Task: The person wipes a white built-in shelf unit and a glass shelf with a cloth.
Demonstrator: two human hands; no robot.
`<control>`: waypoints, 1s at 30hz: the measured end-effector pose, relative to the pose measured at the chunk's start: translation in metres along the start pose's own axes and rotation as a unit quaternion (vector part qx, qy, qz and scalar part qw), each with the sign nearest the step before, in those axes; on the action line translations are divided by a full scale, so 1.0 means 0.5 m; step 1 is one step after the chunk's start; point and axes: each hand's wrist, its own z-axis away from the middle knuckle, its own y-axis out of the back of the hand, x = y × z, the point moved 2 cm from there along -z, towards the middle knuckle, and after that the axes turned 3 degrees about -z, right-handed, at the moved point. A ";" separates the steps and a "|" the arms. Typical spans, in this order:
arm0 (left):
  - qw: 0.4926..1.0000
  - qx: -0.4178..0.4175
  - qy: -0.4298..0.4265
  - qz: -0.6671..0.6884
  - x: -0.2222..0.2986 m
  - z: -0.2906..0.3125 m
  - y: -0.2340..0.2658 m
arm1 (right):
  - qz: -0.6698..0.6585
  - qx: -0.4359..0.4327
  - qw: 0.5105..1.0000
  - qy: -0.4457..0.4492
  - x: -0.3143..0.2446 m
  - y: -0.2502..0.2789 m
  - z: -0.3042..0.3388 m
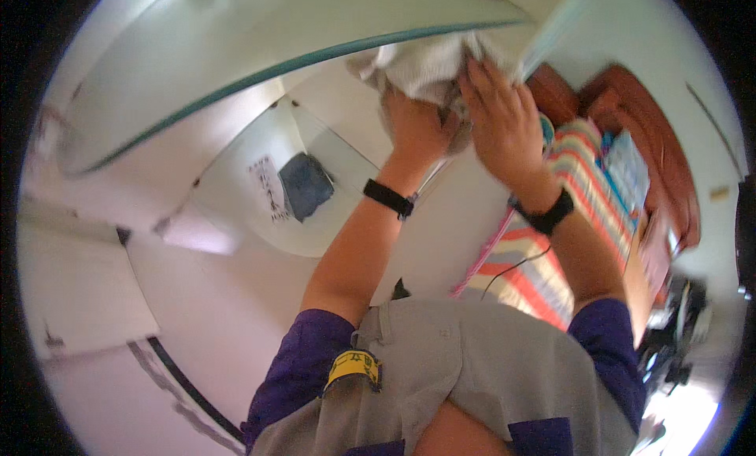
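Observation:
A bunched white and grey-beige cloth (425,66) is at the front edge of the upper glass shelf (315,60). My left hand (417,125) is closed around the lower part of the cloth, its fingertips partly hidden in the folds. My right hand (504,121) lies along the cloth's right side, fingers stretched out and touching it. Both wrists wear black bands. Below and left of my hands, a rounded lower glass shelf (307,239) holds a folded dark blue cloth (306,186) beside a white strip with dark marks (268,188).
A white cabinet or box (87,275) stands at the left. To the right, a table with a striped orange, yellow and grey cover (579,180) carries blue packets (626,172). Behind it is a reddish-brown sofa (646,117). A thin dark cable (516,265) crosses the striped cover.

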 end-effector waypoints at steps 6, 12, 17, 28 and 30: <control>0.967 -0.055 0.228 0.102 -0.078 0.272 -0.158 | -0.071 -0.237 0.964 0.097 -0.110 -0.180 0.119; 0.706 0.046 0.525 0.473 -0.131 0.514 -0.271 | -0.190 -0.276 0.927 0.167 -0.194 -0.264 0.178; 0.462 -0.021 0.590 0.662 -0.001 0.234 -0.035 | 0.028 -0.235 0.943 0.233 -0.047 -0.244 0.097; 0.915 -0.172 0.311 0.192 -0.191 0.282 -0.076 | 0.126 -0.278 0.937 0.172 -0.208 -0.336 -0.074; 0.894 -0.174 0.388 0.144 -0.220 0.370 -0.114 | 0.060 -0.248 0.941 0.223 -0.282 -0.428 -0.024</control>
